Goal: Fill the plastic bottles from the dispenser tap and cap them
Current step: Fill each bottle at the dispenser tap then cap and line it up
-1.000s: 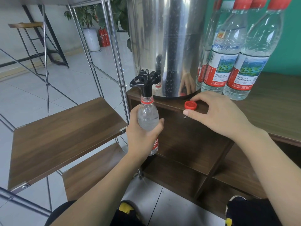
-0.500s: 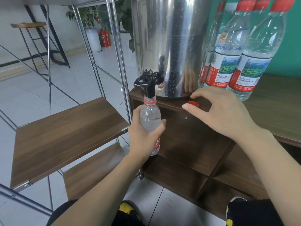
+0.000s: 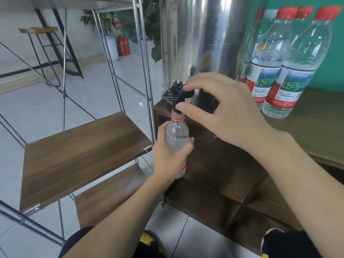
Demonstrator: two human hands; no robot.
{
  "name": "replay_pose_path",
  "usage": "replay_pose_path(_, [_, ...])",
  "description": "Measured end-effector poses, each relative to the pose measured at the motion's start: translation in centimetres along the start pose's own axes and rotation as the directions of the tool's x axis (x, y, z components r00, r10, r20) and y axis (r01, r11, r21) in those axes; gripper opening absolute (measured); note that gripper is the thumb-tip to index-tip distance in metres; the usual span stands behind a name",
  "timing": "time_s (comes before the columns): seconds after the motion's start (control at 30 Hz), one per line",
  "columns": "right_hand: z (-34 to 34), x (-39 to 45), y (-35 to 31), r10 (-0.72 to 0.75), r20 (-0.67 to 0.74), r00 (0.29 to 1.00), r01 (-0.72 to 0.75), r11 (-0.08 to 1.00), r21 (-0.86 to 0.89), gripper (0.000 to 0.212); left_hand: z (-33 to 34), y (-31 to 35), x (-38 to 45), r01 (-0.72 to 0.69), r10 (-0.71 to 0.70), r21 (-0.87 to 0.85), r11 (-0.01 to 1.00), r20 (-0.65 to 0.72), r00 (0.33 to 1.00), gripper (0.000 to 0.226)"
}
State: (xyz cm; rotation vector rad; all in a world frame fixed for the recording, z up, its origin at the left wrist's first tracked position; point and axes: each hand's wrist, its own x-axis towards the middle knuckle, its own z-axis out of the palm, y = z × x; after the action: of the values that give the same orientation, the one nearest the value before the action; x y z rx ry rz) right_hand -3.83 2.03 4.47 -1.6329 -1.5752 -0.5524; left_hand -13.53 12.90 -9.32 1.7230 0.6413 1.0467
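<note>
Here, left hand (image 3: 170, 157) grips the bottle (image 3: 176, 138) under the black tap (image 3: 174, 92); right hand (image 3: 219, 110) fingers curl around the tap's handle.

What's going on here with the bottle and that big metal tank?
A person is filling a plastic bottle from the black tap of a steel dispenser. The left hand holds the bottle with its mouth under the spout, while the right hand has its fingers at the tap handle. The bottle looks nearly full. Capped bottles stand beside the dispenser.
</note>
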Motion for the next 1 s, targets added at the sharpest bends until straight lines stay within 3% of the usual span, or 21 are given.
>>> replay_pose_path(0.3, [0.7, 2.1, -0.4, -0.044, 0.093, 0.995, 0.046, 0.999, -0.020, 0.031, 0.0, 0.0, 0.0, 0.000, 0.000, 0.016, 1.000, 0.009, 1.000, 0.064])
replay_pose_path(1.0, [0.4, 2.4, -1.3, -0.059, 0.086, 0.995, 0.064, 0.996, -0.063, 0.029, -0.1, -0.6, 0.0, 0.004, -0.004, 0.011, 1.000, 0.036, 0.999, 0.068])
